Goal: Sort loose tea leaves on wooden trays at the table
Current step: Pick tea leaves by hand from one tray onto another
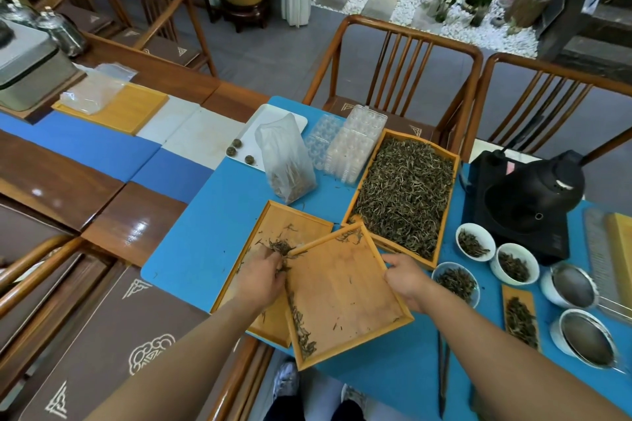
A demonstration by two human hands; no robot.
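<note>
A wooden tray (345,287) is held tilted over a second flat wooden tray (290,220) on the blue mat. My right hand (405,278) grips the tilted tray's right edge. My left hand (261,275) reaches over its left edge, fingers curled into a small pile of tea leaves (280,246) on the lower tray. A thin line of leaves (302,335) lies along the tilted tray's left rim. Behind them, a larger wooden tray (451,161) is heaped with loose tea leaves (407,195).
A clear plastic bag of tea (287,161) and clear plastic moulds (349,147) stand behind the trays. To the right are white bowls of leaves (475,243), two strainers (588,340) and a black kettle base (526,202). Wooden chairs (403,55) line the far side.
</note>
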